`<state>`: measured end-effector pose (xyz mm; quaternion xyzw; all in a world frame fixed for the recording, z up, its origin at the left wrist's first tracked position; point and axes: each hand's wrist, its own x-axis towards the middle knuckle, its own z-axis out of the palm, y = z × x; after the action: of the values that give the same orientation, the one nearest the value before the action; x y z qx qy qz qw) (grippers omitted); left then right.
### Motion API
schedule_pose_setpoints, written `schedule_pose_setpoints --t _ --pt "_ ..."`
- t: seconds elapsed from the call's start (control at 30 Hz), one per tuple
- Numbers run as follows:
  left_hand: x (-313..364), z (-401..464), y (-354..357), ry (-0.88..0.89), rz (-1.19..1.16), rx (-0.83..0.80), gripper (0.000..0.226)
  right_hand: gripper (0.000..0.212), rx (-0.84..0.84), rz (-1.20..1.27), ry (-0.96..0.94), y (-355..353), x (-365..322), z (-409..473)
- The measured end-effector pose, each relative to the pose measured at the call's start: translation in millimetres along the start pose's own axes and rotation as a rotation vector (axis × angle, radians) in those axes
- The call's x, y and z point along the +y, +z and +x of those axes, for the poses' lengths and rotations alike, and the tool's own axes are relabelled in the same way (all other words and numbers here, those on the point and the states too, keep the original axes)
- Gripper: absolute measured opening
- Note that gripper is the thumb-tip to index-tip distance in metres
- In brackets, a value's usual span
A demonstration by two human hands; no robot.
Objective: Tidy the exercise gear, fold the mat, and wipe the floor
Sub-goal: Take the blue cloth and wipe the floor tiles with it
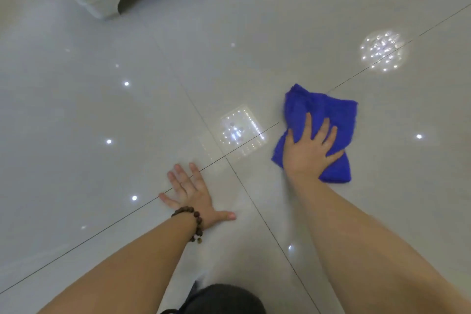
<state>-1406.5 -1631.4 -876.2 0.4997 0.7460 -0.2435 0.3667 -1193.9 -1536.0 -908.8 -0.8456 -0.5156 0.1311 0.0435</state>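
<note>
Down on the glossy tiled floor, the left hand is spread flat for support; farther right, the right hand presses spread fingers on a blue cloth. Wiping seems underway; no mat or gear shows, so likely tidied

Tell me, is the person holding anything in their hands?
The right hand presses flat on the middle of the blue cloth with spread fingers, without gripping it. The left hand lies flat on the floor, holding nothing.
</note>
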Motion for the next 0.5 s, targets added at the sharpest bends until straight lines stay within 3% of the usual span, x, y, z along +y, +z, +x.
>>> schedule_pose_setpoints --t 0.13,0.2,0.27,0.4,0.43,0.47,0.5 --pt "1.2 1.1 1.0 -0.027 0.018 -0.005 0.159 0.062 -0.142 -0.188 -0.911 33.5 -51.8 -88.0" --pt "0.0 0.9 1.8 -0.024 0.020 0.003 0.158 0.062 -0.113 -0.176 -1.004 25.1 -30.0 -66.0" --pt "-1.9 0.3 2.0 -0.008 -0.002 0.011 0.159 0.059 0.042 -0.137 -0.755 15.2 16.9 -34.8" --pt "-1.8 -0.8 3.6 -0.007 -0.006 0.026 0.161 0.058 0.133 0.079 0.234 -15.9 89.8 -1.9" --pt "-2.0 -0.7 4.4 -0.006 -0.002 0.031 0.162 0.058 0.130 0.091 0.363 -12.3 76.5 -11.9" --pt "-1.6 -1.3 4.9 -0.001 0.003 0.038 0.163 0.057 0.138 0.076 0.334 -3.6 54.9 -28.7" --pt "-0.8 -1.0 5.6 0.006 0.005 0.048 0.163 0.057 0.166 0.055 0.175 8.6 30.5 -49.3"
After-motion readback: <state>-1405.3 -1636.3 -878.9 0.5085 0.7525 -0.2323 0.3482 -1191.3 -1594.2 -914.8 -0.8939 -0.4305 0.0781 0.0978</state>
